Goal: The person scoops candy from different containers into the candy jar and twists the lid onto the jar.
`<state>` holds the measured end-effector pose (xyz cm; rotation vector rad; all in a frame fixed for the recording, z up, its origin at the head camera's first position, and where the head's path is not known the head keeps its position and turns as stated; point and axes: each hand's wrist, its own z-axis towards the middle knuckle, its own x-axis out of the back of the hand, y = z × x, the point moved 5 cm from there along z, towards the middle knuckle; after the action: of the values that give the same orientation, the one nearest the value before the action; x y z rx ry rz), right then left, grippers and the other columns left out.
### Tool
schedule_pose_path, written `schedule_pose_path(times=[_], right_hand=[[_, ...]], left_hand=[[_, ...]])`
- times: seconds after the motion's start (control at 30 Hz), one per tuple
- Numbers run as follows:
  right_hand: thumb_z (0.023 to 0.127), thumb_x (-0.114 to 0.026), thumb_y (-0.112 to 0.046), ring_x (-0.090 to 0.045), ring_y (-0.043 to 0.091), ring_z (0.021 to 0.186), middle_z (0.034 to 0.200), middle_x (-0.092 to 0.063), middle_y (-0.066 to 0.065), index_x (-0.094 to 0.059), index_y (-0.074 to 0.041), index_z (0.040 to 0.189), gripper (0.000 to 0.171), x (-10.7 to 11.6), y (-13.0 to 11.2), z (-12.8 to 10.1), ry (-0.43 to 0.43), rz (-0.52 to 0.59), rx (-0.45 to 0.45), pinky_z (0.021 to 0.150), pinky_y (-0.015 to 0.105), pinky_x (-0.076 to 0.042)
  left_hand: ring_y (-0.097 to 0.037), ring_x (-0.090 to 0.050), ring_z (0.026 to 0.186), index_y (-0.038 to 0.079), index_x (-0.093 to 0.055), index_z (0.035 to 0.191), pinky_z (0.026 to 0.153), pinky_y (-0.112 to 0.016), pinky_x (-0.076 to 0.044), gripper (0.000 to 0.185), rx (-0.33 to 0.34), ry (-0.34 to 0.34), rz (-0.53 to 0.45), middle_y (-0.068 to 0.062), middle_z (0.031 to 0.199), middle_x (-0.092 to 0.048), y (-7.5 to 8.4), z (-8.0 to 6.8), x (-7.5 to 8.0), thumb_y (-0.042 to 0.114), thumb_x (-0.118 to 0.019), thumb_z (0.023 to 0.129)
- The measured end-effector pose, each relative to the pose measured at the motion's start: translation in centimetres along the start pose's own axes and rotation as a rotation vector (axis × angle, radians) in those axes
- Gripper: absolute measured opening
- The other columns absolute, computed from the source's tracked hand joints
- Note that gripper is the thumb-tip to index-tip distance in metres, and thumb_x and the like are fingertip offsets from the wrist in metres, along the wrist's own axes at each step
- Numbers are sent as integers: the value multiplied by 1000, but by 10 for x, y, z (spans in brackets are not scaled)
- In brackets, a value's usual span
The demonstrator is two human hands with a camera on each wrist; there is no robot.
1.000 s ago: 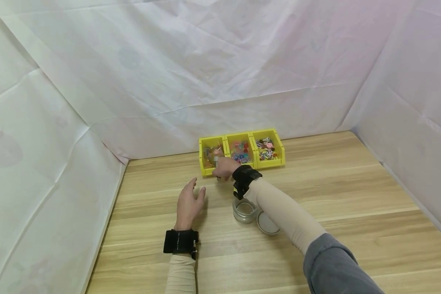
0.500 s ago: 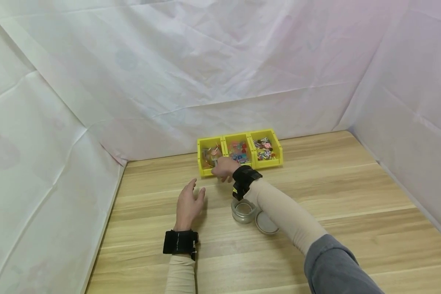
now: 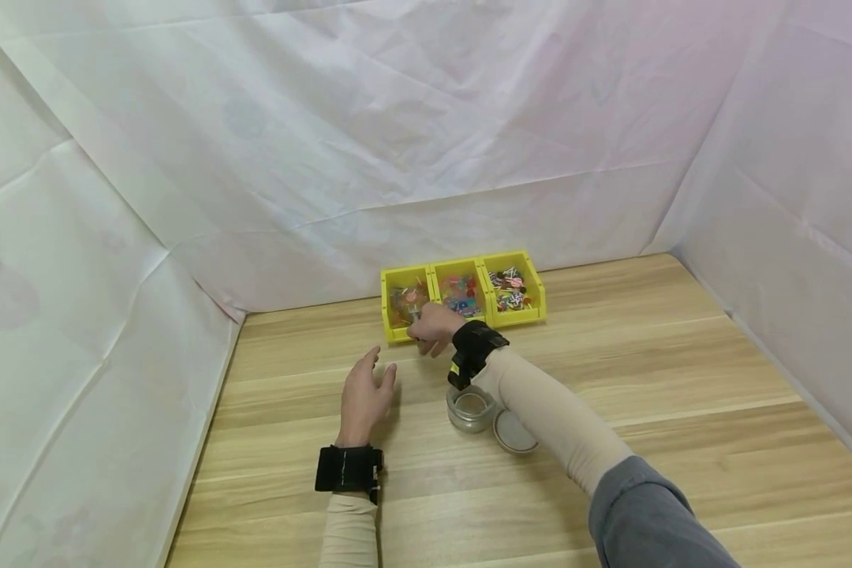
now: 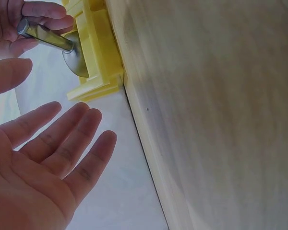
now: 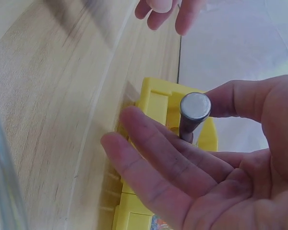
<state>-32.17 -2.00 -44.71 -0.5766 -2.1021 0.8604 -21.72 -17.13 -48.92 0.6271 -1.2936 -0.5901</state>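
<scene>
In the head view, my right hand point(image 3: 436, 325) is at the front of the left yellow bin point(image 3: 397, 334), which contains small candy-like charms. It pinches the short round handle of a small metal scoop point(image 4: 48, 37) between thumb and fingers; the handle's flat end point(image 5: 195, 108) faces the right wrist camera. In the left wrist view the scoop's rounded bowl dips into the bin, and how much it carries is hidden. My left hand point(image 3: 362, 398) hovers left of the bin with fingers spread and nothing in it.
The middle bin point(image 3: 461, 288) and right bin point(image 3: 514, 288) adjoin the left one and contain colourful small pieces. A glass jar point(image 3: 470, 422) stands below the right forearm, its round lid point(image 3: 514, 435) lying beside it. White cloth walls point(image 3: 426, 181) enclose the wooden table point(image 3: 454, 505).
My right hand stays at the left bin, turning slightly, and the pieces inside appear to have shifted. My left hand has hardly moved. The head view has drifted a little.
</scene>
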Motion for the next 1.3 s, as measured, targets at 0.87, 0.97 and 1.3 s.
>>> schedule_pose_path(times=[0.87, 0.97, 1.3], right_hand=[[100, -41, -6, -69, 40, 102, 126, -57, 38, -14, 4, 155, 62, -8, 10, 0, -195, 610, -86, 88, 46, -57], [99, -40, -5, -68, 40, 105, 129, -55, 38, -16, 4, 154, 61, -10, 11, -1, -209, 660, -103, 91, 46, -56], [95, -36, -1, -68, 41, 103, 131, -52, 40, -13, 3, 155, 64, -14, 13, -1, -228, 701, -140, 88, 44, -57]], left_hand=[[-37, -59, 119, 0, -51, 141, 97, -51, -49, 51, -34, 25, -17, -22, 131, -60, 2, 0, -1, 28, -61, 99], [-37, -59, 118, 0, -51, 141, 97, -52, -49, 52, -39, 24, -13, -23, 130, -61, 2, 0, -2, 29, -60, 99], [-37, -59, 118, 0, -51, 141, 97, -51, -49, 52, -34, 18, -21, -22, 130, -61, 2, 0, -4, 29, -61, 99]])
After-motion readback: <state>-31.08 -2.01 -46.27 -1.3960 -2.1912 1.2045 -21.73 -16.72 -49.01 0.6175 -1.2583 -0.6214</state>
